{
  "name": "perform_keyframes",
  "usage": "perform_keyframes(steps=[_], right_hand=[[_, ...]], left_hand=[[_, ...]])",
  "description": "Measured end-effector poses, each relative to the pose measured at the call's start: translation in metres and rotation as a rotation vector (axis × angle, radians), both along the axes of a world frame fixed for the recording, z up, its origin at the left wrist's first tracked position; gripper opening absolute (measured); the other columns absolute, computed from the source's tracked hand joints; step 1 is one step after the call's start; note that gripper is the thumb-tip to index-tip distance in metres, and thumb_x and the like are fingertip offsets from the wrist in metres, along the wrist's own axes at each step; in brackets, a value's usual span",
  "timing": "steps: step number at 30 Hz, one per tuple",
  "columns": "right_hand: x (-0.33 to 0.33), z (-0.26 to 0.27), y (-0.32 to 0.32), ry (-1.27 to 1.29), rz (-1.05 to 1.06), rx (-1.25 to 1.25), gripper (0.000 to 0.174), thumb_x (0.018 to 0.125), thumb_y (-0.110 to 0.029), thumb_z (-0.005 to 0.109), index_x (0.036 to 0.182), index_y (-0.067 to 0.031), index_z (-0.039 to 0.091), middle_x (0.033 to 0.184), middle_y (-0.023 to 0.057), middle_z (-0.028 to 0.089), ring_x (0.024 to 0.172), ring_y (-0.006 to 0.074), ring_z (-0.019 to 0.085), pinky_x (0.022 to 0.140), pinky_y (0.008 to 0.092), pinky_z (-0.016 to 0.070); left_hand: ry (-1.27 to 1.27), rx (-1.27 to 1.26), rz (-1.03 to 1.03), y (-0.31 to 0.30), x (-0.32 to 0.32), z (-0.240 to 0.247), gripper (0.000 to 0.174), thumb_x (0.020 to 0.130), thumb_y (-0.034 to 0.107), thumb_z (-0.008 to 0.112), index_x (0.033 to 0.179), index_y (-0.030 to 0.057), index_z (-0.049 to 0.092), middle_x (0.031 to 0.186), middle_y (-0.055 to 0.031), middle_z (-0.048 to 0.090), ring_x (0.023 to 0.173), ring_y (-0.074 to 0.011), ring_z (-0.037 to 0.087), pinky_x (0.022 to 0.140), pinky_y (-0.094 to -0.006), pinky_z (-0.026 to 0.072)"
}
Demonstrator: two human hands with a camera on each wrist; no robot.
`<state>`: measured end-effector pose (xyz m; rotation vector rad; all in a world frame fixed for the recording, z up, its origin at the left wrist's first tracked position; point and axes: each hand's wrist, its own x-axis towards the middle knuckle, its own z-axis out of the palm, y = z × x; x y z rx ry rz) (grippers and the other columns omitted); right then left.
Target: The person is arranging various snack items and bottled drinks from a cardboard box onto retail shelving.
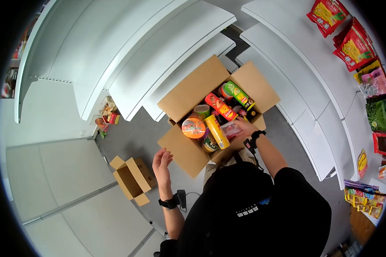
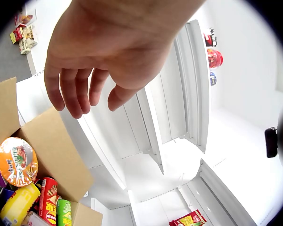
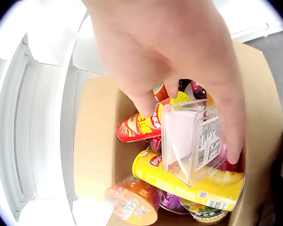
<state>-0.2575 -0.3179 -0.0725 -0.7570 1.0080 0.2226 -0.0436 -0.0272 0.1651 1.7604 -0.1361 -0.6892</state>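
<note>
A large open cardboard box (image 1: 183, 147) holds snack and drink packages, among them a yellow can (image 1: 217, 132), a red can (image 1: 221, 106), a green can (image 1: 240, 95) and an orange-lidded cup (image 1: 193, 128). Inside its opening, the right hand (image 1: 246, 127) grips a clear plastic container (image 1: 231, 129) by its edge; the right wrist view has this container (image 3: 184, 141), with a white label, between thumb and fingers (image 3: 233, 141), above the yellow can (image 3: 188, 181). The left hand (image 1: 162, 165) hangs outside the box, fingers loosely bent and holding nothing (image 2: 104, 56).
White shelves (image 1: 171, 47) stand beyond the box and on the right (image 1: 287, 77). Red snack bags (image 1: 355, 47) and other packets lie at the far right. A smaller open cardboard box (image 1: 131, 180) is on the grey floor at the left, with small packages (image 1: 109, 115) beyond it.
</note>
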Motion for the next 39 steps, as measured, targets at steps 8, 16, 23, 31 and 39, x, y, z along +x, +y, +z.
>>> perform_keyframes(steps=[8, 16, 23, 31, 39], right_hand=[[0.015, -0.031, 0.005, 0.17, -0.235, 0.044, 0.05, 0.084, -0.037, 0.061, 0.125, -0.0119, 0.046, 0.113, 0.0148, 0.055, 0.096, 0.0402, 0.059, 0.074, 0.0637, 0.0492], [-0.016, -0.052, 0.0, 0.063, -0.113, -0.25, 0.025, 0.075, -0.023, 0.059, 0.097, -0.0121, 0.056, 0.081, 0.0077, 0.054, 0.07, 0.0247, 0.059, 0.058, 0.0466, 0.0508], [-0.045, 0.012, -0.019, -0.125, -0.146, -0.258, 0.041, 0.077, -0.022, 0.064, 0.116, -0.0131, 0.054, 0.099, 0.0044, 0.057, 0.089, 0.0183, 0.06, 0.073, 0.0339, 0.0481], [-0.021, 0.152, -0.028, -0.457, -0.227, -0.004, 0.05, 0.086, -0.016, 0.054, 0.135, -0.0146, 0.044, 0.124, 0.0029, 0.053, 0.098, 0.0179, 0.059, 0.083, 0.0357, 0.0486], [0.025, 0.218, -0.015, -0.721, -0.06, -0.007, 0.053, 0.089, -0.011, 0.052, 0.139, -0.0026, 0.038, 0.134, 0.0101, 0.048, 0.116, 0.0197, 0.051, 0.098, 0.035, 0.0421]], left_hand=[[0.025, 0.019, 0.003, -0.005, -0.011, -0.002, 0.024, 0.092, 0.015, 0.058, 0.112, 0.0017, 0.059, 0.098, -0.0045, 0.063, 0.089, -0.0135, 0.061, 0.081, -0.0273, 0.0487], [0.011, 0.019, -0.015, -0.016, -0.012, -0.002, 0.025, 0.091, 0.017, 0.057, 0.111, 0.0019, 0.059, 0.098, -0.0043, 0.062, 0.09, -0.0145, 0.061, 0.083, -0.0289, 0.0491], [0.028, -0.002, -0.036, -0.029, -0.011, -0.004, 0.025, 0.091, 0.017, 0.057, 0.111, 0.0011, 0.059, 0.098, -0.0055, 0.062, 0.09, -0.015, 0.061, 0.083, -0.0291, 0.0493], [0.021, -0.08, -0.164, -0.062, -0.013, -0.013, 0.026, 0.093, 0.017, 0.056, 0.113, 0.0007, 0.059, 0.099, -0.0066, 0.063, 0.089, -0.0152, 0.062, 0.08, -0.0276, 0.0488], [0.027, -0.147, -0.263, -0.085, -0.011, 0.006, 0.037, 0.097, 0.031, 0.05, 0.122, 0.0045, 0.053, 0.111, -0.0063, 0.059, 0.098, -0.0147, 0.058, 0.085, -0.0299, 0.0464]])
